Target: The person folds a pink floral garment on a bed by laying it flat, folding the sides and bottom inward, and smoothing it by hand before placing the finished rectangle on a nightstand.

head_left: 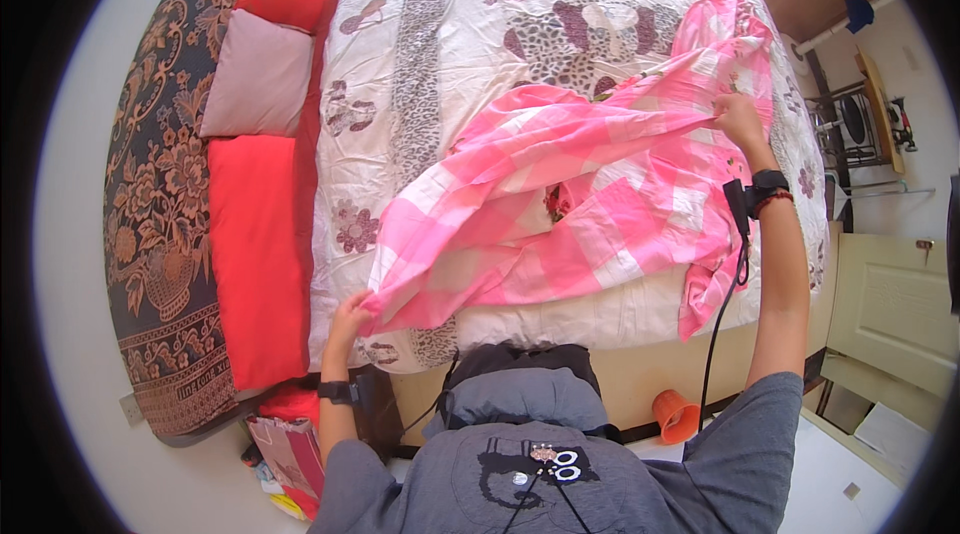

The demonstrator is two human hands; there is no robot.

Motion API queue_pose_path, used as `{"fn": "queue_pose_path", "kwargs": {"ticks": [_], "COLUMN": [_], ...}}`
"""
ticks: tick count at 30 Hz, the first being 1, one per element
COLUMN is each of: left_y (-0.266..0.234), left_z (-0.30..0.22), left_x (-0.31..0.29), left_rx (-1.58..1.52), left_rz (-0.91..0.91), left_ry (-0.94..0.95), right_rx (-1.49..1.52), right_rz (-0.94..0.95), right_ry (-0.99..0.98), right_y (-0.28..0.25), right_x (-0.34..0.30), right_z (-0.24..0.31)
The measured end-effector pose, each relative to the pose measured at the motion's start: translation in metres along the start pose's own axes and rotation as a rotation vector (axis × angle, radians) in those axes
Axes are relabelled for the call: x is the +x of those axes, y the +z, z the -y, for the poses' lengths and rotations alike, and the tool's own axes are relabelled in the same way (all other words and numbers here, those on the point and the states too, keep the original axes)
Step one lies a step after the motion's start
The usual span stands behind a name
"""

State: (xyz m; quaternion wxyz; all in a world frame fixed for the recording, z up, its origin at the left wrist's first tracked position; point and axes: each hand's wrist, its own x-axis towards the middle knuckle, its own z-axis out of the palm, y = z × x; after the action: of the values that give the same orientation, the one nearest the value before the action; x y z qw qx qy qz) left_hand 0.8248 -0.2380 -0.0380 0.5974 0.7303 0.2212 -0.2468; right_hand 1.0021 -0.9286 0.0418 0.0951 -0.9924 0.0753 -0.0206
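A pink and white checked cloth (pixel 560 164), perhaps a sheet or cover, lies rumpled across the bed, with folds running between my two hands. At the near left, my left hand (pixel 352 314) pinches one corner of it by the bed's edge. My right hand (pixel 738 120) is closed on another part of the cloth, farther away and to the right. Small red flower prints show among its checks. Beneath it spreads a white quilt (pixel 370 64) with leopard-pattern bands and purple flowers.
Red pillows (pixel 255 254) and a pale pink pillow (pixel 258 74) line the left side against a dark floral headboard (pixel 160 194). An orange bin (pixel 677 416) stands on the floor near my right. A cable (pixel 722 334) hangs from my right wrist. Shopping bags (pixel 290 454) sit at lower left.
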Motion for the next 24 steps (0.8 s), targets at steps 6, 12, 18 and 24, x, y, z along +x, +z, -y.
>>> {"fn": "queue_pose_path", "kwargs": {"ticks": [6,12,18,24], "left_y": [-0.007,-0.020,-0.027,0.044], "left_z": [0.039,-0.006,-0.060,-0.041], "left_x": [-0.009,0.027,0.004,-0.021], "left_rx": [0.913,0.376,-0.215,-0.346], "left_rz": [0.080,-0.601,-0.705,-0.257], "left_ry": [-0.059,0.220,0.073,-0.081], "right_rx": [0.098,0.015,0.415,0.256], "right_rz": [0.566,-0.351,-1.095,-0.407], "right_ry": [0.033,-0.141,-0.590,-0.239], "right_y": [0.013,-0.028,-0.110,0.125], "right_x": [0.006,0.122,0.125,0.076], "right_z": [0.048,0.078,0.122,0.007]}}
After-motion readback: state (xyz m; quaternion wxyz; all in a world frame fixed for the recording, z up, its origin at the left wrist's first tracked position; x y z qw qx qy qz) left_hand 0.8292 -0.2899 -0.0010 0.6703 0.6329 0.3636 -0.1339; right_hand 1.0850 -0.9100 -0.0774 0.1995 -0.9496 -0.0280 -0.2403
